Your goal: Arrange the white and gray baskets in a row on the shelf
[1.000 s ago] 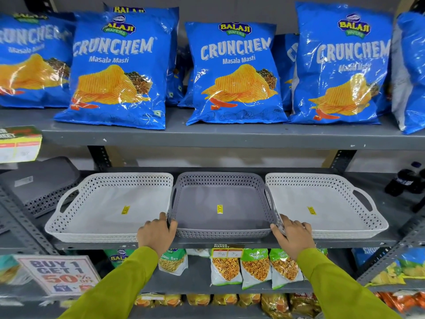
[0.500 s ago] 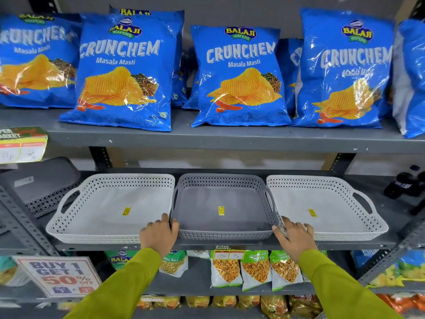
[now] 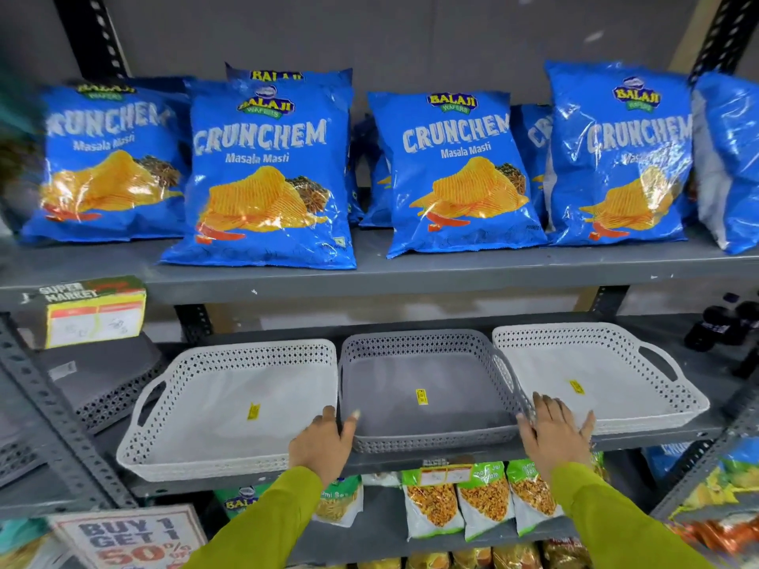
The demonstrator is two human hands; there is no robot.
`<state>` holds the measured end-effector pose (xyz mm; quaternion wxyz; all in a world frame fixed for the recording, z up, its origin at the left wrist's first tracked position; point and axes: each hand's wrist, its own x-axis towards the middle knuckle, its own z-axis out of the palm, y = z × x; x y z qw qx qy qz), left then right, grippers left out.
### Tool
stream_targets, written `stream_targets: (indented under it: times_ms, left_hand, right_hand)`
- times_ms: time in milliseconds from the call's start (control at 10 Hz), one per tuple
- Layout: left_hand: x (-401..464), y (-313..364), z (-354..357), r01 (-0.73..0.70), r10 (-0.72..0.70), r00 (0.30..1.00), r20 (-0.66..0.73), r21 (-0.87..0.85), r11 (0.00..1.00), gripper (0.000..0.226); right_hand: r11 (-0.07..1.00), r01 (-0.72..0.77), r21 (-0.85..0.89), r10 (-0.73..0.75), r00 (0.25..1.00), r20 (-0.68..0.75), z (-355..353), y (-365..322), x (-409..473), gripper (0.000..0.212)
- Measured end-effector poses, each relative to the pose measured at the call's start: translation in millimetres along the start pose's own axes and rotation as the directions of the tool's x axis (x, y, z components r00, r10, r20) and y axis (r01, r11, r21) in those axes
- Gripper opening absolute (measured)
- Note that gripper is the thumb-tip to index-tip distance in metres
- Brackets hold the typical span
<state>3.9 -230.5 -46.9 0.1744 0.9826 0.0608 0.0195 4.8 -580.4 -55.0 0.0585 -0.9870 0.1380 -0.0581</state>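
Steadying the gray basket (image 3: 427, 388) between two white baskets (image 3: 242, 408) (image 3: 595, 379) on the shelf (image 3: 410, 466), my left hand (image 3: 322, 443) grips its front corner, thumb inside; my right hand (image 3: 552, 433) lies flat, fingers spread, squaring the row.

**Plastic, painted metal and glossy film**

The gray basket (image 3: 427, 404) and the two white baskets (image 3: 242, 408) (image 3: 595, 379) look like matt moulded plastic with perforated lattice walls and smooth floors. The shelf (image 3: 410, 277) is matt gray painted metal. The chip bags (image 3: 267, 178) are glossy, crinkled film. The sleeves (image 3: 263, 523) are matt green cloth.
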Motion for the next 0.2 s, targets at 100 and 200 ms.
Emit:
stream_targets:
  times_ms: [100,200]
  left_hand:
    - [-12.4,-7.7,-10.4,-0.095,0.082,0.988,-0.134,-0.094,0.991,0.088]
    - [-24.2,-19.2,-8.8,-0.192,0.188,0.956,-0.224,0.000,0.981,0.091]
  right_hand:
    - [0.996,0.081,0.024,-0.078,0.992,-0.098,4.8,-7.2,-31.6,0.074]
    - [0.981,0.194,0.010,-0.190,0.968,-0.167,9.2,-18.7,-54.0,0.075]
